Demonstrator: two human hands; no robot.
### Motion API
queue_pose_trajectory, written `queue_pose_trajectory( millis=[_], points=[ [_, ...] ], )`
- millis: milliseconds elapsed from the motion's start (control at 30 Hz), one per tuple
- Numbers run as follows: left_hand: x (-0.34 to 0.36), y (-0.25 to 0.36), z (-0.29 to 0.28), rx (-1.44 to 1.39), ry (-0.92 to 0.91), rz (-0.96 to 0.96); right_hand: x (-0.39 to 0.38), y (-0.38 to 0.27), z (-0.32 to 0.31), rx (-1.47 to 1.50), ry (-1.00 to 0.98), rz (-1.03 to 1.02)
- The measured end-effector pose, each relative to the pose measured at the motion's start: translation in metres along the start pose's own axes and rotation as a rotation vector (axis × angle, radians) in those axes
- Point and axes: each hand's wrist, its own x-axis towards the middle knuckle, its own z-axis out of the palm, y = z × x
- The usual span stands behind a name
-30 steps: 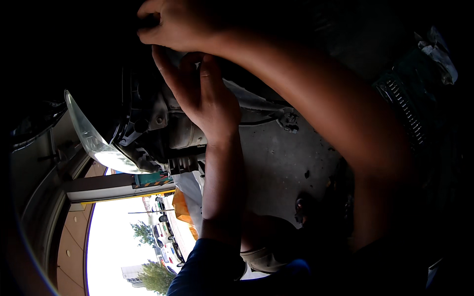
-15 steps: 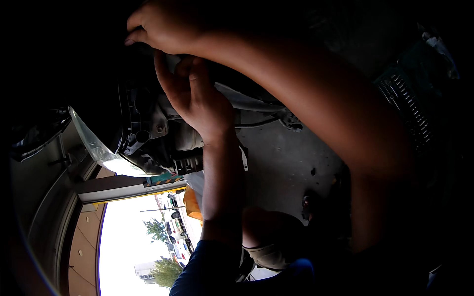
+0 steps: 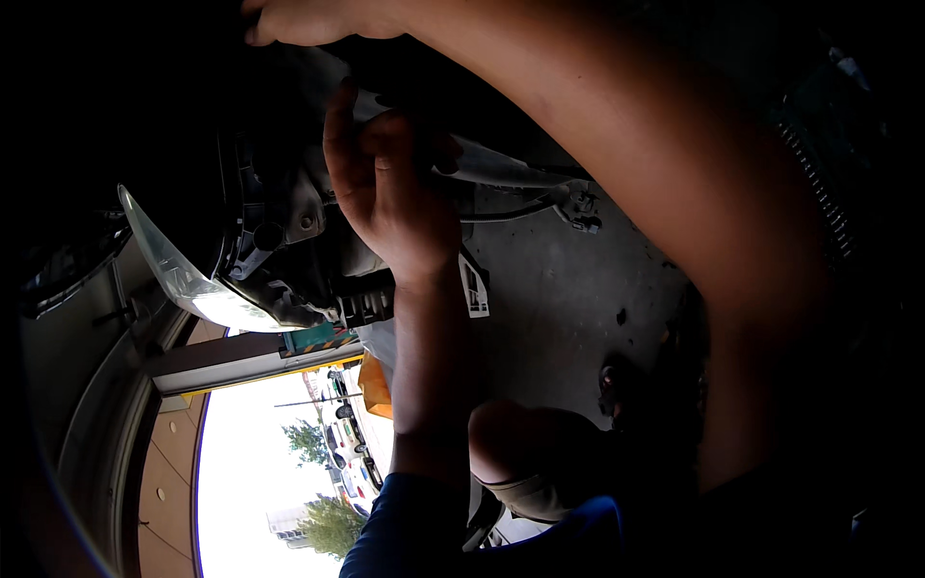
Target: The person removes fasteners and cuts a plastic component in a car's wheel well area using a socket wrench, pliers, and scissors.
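My left hand [image 3: 400,197] is raised in front of the dark front end of a car. Its index finger points upward and the other fingers are loosely bent and apart; I see nothing held in them. Farther up, at the top edge, my right hand [image 3: 313,21] is partly cut off. Its fingertips are bent together in deep shadow, and whatever lies between them is hidden. Below and left of my left hand are a black plastic bracket [image 3: 255,252] and a clear headlight [image 3: 183,284]. A dark hose [image 3: 511,214] runs to the right of my left wrist.
My bare right forearm [image 3: 578,106] arches across the upper right. Below lies the grey floor [image 3: 549,308]. A row of small metal tool pieces [image 3: 814,183] lies at the far right. An orange object [image 3: 374,385] stands by the bright doorway, with parked cars outside.
My right hand has shifted upward, partly out of the picture. My left hand sits a little to the right, its fingers slightly more apart. The view has shifted slightly.
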Motion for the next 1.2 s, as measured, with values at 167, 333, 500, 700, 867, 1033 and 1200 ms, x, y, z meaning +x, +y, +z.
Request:
queue_pose_trajectory(
  millis=[167, 333, 500, 700, 867, 1033, 1200],
  points=[
    [-0.008, -0.012, -0.01, 0.025, -0.042, -0.066, -0.018, 0.018, -0.001, 0.344, -0.095, -0.112],
    [-0.008, -0.005, 0.011, -0.04, -0.109, -0.115, -0.005, 0.021, 0.008, 0.366, -0.03, -0.144],
    [-0.01, -0.007, 0.004, 0.027, -0.097, -0.168, 0.011, 0.033, 0.036, 0.345, 0.055, -0.158],
    [-0.009, -0.002, 0.009, -0.002, -0.086, -0.139, 0.037, 0.033, 0.053, -0.169, 0.287, -0.107],
    [-0.01, 0.001, -0.004, 0.051, -0.037, -0.161, 0.017, 0.028, 0.054, -0.2, 0.26, -0.046],
    [-0.01, 0.005, -0.007, 0.021, -0.078, -0.134, 0.015, 0.036, 0.052, 0.012, 0.433, -0.315],
    [-0.014, 0.006, -0.013, 0.044, -0.073, -0.124, 0.014, 0.036, 0.057, -0.01, 0.466, -0.27]
  ],
)
